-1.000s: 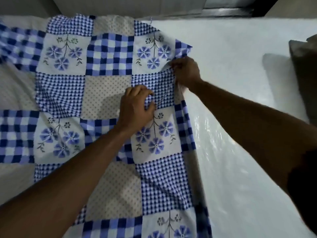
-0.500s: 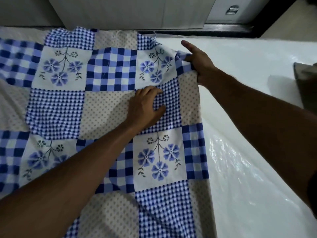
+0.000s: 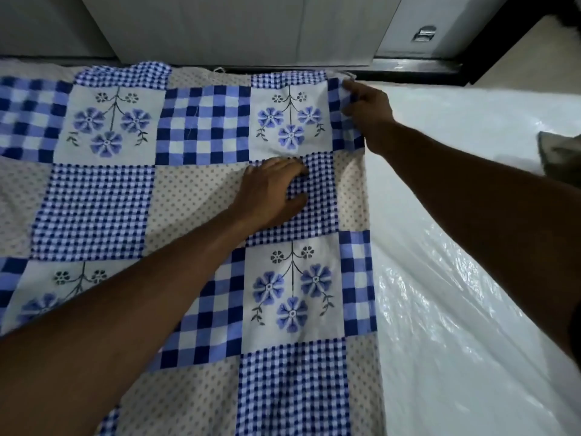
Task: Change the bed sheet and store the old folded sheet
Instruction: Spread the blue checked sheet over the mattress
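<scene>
A blue-and-white patchwork bed sheet [image 3: 201, 127] with checks, dots and flower squares lies spread over the left part of the mattress [image 3: 465, 278]. My left hand [image 3: 270, 190] rests palm down on a small-check square near the sheet's right edge, fingers bent onto the cloth. My right hand [image 3: 364, 111] reaches to the far right corner of the sheet and pinches its edge at the head of the bed. The sheet's right edge runs straight down beside the bare mattress.
The mattress is wrapped in shiny white plastic film on the right. A grey pillow [image 3: 562, 152] lies at the far right edge. A white cabinet [image 3: 239, 26] stands behind the bed, next to a dark bed frame edge [image 3: 418, 69].
My right hand has carried the sheet's corner up toward the head of the bed, and the folded-over edge has opened flat. My left hand has slid up slightly on the cloth.
</scene>
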Motion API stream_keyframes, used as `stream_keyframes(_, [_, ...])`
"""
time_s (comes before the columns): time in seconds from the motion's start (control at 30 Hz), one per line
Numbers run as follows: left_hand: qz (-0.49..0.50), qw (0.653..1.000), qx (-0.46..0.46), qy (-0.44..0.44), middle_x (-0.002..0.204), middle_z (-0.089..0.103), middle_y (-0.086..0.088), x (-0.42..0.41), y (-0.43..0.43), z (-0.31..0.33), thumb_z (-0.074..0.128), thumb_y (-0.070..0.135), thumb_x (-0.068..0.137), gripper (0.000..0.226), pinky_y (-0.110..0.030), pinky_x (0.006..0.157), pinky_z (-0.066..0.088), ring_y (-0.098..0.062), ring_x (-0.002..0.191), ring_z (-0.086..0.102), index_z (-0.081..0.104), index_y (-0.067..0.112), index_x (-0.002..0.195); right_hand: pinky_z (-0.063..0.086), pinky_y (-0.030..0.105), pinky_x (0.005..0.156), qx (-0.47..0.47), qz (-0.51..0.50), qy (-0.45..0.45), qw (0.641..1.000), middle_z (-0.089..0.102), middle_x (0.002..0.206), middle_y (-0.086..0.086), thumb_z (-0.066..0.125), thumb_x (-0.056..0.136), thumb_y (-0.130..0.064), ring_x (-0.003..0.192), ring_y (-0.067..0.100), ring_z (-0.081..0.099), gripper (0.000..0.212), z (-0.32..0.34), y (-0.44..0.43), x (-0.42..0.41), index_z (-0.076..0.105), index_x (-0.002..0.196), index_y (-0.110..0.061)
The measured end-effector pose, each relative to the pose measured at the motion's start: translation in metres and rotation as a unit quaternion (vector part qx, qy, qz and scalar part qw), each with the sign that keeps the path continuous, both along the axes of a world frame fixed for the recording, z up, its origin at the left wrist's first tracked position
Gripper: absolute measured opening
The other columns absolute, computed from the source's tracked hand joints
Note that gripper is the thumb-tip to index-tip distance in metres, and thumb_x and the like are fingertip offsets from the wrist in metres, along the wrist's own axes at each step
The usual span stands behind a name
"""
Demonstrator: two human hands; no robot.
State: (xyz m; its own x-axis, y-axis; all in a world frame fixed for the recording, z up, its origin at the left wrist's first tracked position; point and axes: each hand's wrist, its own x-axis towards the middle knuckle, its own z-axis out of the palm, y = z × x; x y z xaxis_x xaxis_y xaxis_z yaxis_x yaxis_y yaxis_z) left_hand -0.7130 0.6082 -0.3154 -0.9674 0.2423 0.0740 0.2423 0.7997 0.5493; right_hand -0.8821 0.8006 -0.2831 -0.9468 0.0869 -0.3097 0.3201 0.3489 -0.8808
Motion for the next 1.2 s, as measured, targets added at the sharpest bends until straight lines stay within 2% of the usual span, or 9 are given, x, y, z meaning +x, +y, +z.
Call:
stream_keyframes(0.1, [0.02,0.999,-0.037,0.014,0.156,0.042,0.0,0.001,0.0,-0.001,0.054,0.059,0.086,0.066,-0.053,0.114,0.028,-0.021,0.146,0.034,0.05,0.027,0.144,0.059,0.021,0.077,0.019,-0.033,0.012,0.999,0.066,0.103,-0.005,0.055,0.086,0.008,0.084,0.007,0.064,0.046,-0.005,-0.003,0.0,0.074,0.117,-0.019])
stream_keyframes(0.27, [0.011,0.987,-0.154,-0.053,0.169,0.001,0.001,-0.006,0.019,-0.01,0.024,0.088,0.081,0.085,-0.069,0.116,-0.005,-0.032,0.154,-0.004,0.017,0.048,0.155,0.054,0.025,0.093,0.064,-0.042,0.043,0.996,0.068,0.12,-0.001,0.047,0.097,-0.007,0.103,0.013,0.063,0.038,-0.003,-0.004,-0.021,0.07,0.123,-0.02])
stream_keyframes(0.4, [0.023,0.981,-0.185,-0.047,0.169,-0.006,-0.001,-0.03,0.037,-0.016,0.019,0.091,0.08,0.088,-0.074,0.112,-0.008,-0.036,0.153,-0.011,0.005,0.048,0.156,0.057,0.037,0.094,0.09,0.0,0.05,0.995,0.068,0.126,0.002,0.041,0.1,-0.016,0.11,0.016,0.066,0.04,-0.01,0.015,-0.05,0.058,0.135,-0.016])
stream_keyframes(0.53, [0.048,0.972,-0.218,-0.077,0.168,-0.014,0.003,-0.046,0.047,-0.014,0.016,0.094,0.077,0.092,-0.074,0.111,-0.011,-0.034,0.152,-0.019,0.001,0.049,0.156,0.058,0.021,0.081,0.107,0.094,0.037,0.989,0.037,0.156,0.007,0.054,0.094,0.004,0.127,0.021,0.052,0.079,-0.013,0.028,-0.048,0.02,0.158,-0.026])
stream_keyframes(0.67, [0.049,0.968,-0.228,-0.094,0.167,-0.017,0.005,-0.045,0.048,-0.012,0.01,0.096,0.074,0.094,-0.074,0.111,-0.011,-0.034,0.152,-0.019,-0.004,0.05,0.155,0.046,0.039,0.108,0.245,0.075,0.151,0.955,0.026,0.161,0.007,0.058,0.09,-0.007,0.141,0.028,0.036,0.072,-0.007,0.021,-0.022,0.032,0.154,-0.025])
stream_keyframes(0.73, [0.046,0.965,-0.231,-0.113,0.167,-0.018,0.004,-0.047,0.05,-0.008,0.01,0.096,0.075,0.093,-0.074,0.111,-0.012,-0.034,0.152,-0.019,-0.006,0.05,0.155,0.045,0.045,0.104,0.328,0.085,0.204,0.918,0.03,0.159,0.004,0.056,0.09,-0.021,0.138,0.029,0.037,0.059,-0.003,0.019,0.021,0.042,0.146,-0.028])
stream_keyframes(0.83, [0.067,0.973,-0.211,-0.073,0.169,-0.001,-0.001,-0.033,0.058,-0.004,0.032,0.076,0.092,0.079,-0.071,0.115,-0.007,-0.032,0.154,-0.007,0.011,0.04,0.159,0.045,0.048,0.099,0.358,0.157,0.227,0.892,0.035,0.157,0.002,0.051,0.094,-0.039,0.134,0.029,0.041,0.045,-0.01,0.018,0.115,0.05,0.138,-0.03])
stream_keyframes(0.97, [0.121,0.985,-0.106,0.061,0.154,0.045,-0.01,0.063,0.081,-0.01,0.054,0.041,0.097,0.05,-0.066,0.115,0.022,-0.033,0.146,0.034,0.056,0.017,0.141,0.039,0.047,0.102,0.425,0.165,0.175,0.873,0.04,0.155,0.004,0.046,0.097,-0.05,0.133,0.031,0.043,0.047,-0.034,0.055,0.22,0.049,0.14,-0.032])
stream_keyframes(1.2, [0.148,0.981,-0.127,0.023,0.155,0.043,-0.004,0.289,0.116,-0.003,0.054,0.047,0.097,0.05,-0.069,0.113,0.019,-0.029,0.147,0.034,0.059,0.021,0.14,0.046,0.043,0.087,0.368,0.122,0.144,0.911,0.055,0.133,0.001,0.057,0.093,-0.04,0.114,0.026,0.053,0.039,-0.007,0.1,0.316,0.059,0.13,-0.027])
